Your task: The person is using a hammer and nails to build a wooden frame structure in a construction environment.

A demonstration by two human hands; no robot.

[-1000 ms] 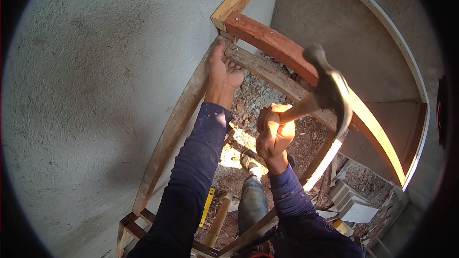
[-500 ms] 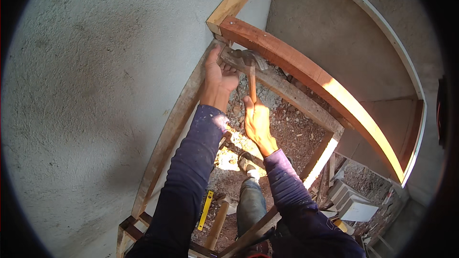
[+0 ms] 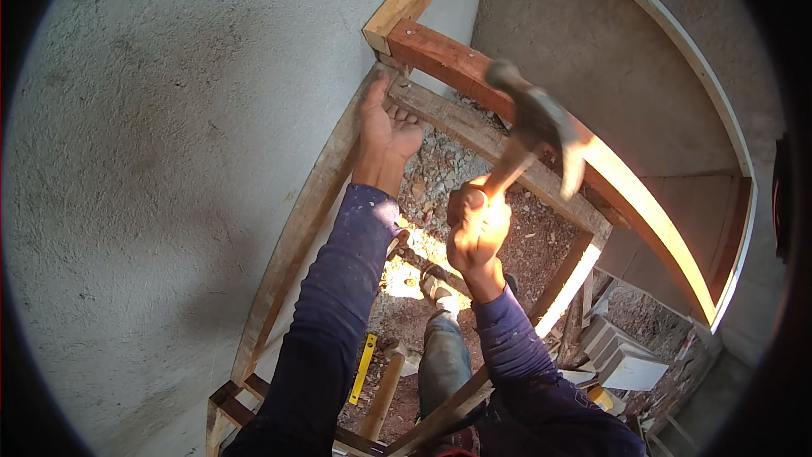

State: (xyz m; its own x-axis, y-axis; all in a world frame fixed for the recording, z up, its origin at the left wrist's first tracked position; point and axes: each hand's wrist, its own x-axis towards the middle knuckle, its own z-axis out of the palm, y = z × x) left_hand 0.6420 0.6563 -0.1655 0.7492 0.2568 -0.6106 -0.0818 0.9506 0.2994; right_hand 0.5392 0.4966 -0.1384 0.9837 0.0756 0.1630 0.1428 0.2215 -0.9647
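My right hand (image 3: 480,228) is wrapped round the wooden handle of a claw hammer (image 3: 539,118). Its metal head, slightly blurred, is raised and shows in front of a reddish wooden beam (image 3: 448,59). At the upper left corner of a weathered timber frame (image 3: 465,131), my left hand (image 3: 389,131) is closed on the wood, its thumb pointing up along the joint. The left fingers curl in beside the crosspiece, and part of their grip is hidden. A small nail head seems to show on the crosspiece near the thumb.
A rough plastered wall (image 3: 169,161) rises along the left. Below the frame lie rubble, a yellow spirit level (image 3: 364,368) and a round wooden pole (image 3: 385,393). Pale stacked blocks (image 3: 626,360) sit at lower right. A white-edged curved panel (image 3: 677,42) stands beyond the reddish beam.
The hammer has come up and to the right, away from the crosspiece near my left hand. My right hand has turned and shifted slightly right; the left keeps its place.
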